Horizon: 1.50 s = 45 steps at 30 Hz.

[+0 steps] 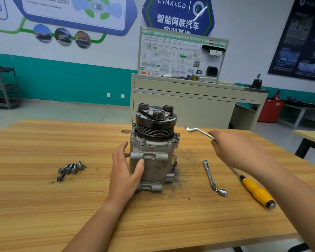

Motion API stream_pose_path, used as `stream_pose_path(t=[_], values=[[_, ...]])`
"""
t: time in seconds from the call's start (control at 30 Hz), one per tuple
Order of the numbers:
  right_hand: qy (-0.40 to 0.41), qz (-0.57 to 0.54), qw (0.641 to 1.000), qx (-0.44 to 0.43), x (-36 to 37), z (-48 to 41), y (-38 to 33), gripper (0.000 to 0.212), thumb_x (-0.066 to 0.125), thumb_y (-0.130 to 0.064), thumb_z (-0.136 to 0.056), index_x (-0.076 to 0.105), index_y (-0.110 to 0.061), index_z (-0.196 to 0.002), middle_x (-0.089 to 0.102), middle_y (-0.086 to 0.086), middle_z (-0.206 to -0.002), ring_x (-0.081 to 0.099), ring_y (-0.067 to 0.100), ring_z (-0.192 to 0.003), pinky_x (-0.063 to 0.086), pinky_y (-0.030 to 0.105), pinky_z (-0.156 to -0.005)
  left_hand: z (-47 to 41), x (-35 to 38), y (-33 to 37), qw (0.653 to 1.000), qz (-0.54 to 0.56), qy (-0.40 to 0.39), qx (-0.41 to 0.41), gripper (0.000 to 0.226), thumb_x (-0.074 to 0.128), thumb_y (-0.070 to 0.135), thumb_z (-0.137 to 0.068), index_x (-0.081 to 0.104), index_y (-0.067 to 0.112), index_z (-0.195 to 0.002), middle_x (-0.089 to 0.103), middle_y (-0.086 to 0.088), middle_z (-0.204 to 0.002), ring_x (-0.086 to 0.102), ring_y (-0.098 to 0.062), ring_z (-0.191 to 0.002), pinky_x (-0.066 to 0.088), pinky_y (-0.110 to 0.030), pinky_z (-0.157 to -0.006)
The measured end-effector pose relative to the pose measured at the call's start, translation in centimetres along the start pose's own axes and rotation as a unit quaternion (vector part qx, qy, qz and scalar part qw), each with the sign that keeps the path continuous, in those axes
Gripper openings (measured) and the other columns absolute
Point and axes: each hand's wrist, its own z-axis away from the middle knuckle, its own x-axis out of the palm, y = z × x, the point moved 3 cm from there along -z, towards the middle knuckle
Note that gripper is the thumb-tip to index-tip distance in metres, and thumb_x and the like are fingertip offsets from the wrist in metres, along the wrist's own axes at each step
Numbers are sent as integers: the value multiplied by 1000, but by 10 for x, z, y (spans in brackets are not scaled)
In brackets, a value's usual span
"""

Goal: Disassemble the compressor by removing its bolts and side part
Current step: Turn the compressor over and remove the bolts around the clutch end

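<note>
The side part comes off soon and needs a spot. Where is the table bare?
Widest bare patch: near-left of the table, in front of the bolts, left of the left hand. Also bare: the far-left corner behind the bolts. Crowded: right of the compressor, with socket wrench, screwdriver and the right hand holding a spanner.

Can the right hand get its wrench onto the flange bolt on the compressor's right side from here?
Probably yes. The right hand holds the wrench raised beside the compressor, its end pointing toward the flange bolt with nothing between them. The left hand grips the opposite side, clear of it.
</note>
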Motion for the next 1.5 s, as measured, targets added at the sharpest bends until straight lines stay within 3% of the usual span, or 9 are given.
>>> stream_pose_path(t=[0.13,0.27,0.43,0.63,0.93,1.1,1.2,1.37,1.5], values=[[-19,-9,999,-33,2,1,-14,29,40,-11,-94,50,-25,-117,53,-5,-77,52,14,-69,48,29,-56,0,0,1,1000,-1,-1,3,68,51,41,-80,28,20,-140,31,15,-129,35,11,-106,33,-20,-89],[-2,12,999,-49,-8,1,-23,40,40,-10,-94,43,-30,-128,48,-4,-76,49,14,-66,35,23,-44,1,-2,3,1000,-2,-5,1,67,50,44,-80,27,23,-140,30,16,-130,34,18,-106,34,-21,-91],[-7,144,984,-101,-25,10,-41,39,43,0,-89,39,-13,-126,34,-1,-60,32,12,-47,22,23,-37,1,-3,6,1000,-22,-2,13,75,42,54,-76,30,16,-139,30,4,-138,35,-10,-126,32,-27,-102],[-18,194,974,-118,-28,12,-47,38,48,-2,-90,38,-8,-126,35,0,-58,33,14,-45,23,24,-36,0,-3,7,1000,-23,1,11,68,50,41,-81,31,13,-140,27,-1,-143,35,-16,-129,32,-30,-105],[-13,187,973,-131,-30,8,-45,33,48,-1,-90,43,-8,-122,32,0,-57,31,13,-44,24,23,-37,0,-4,4,1000,-18,17,20,66,57,35,-82,33,13,-139,21,4,-144,33,4,-115,28,-8,-91],[-31,179,975,-131,-38,9,-48,29,48,1,-89,50,-9,-116,33,0,-60,30,14,-47,27,24,-40,1,-3,4,999,-19,27,21,61,60,29,-86,33,12,-139,21,0,-145,31,7,-115,30,-18,-95],[-41,180,974,-132,-40,7,-50,29,49,1,-88,52,-10,-116,34,1,-61,34,14,-49,37,26,-50,1,-1,6,998,-22,34,38,58,62,20,-87,36,7,-136,22,-7,-145,25,25,-111,24,0,-90],[-61,183,972,-138,-42,10,-56,27,48,0,-90,48,-5,-116,37,3,-64,41,20,-55,36,26,-54,2,2,5,998,-22,50,31,62,52,34,-79,38,9,-134,21,-6,-145,14,37,-106,29,-15,-88],[-62,189,969,-147,-44,16,-63,9,46,-1,-91,43,-8,-87,40,5,-68,48,25,-69,35,27,-53,1,1,4,997,-34,48,39,68,48,48,-77,37,11,-133,21,-4,-145,13,36,-106,23,-3,-82]])
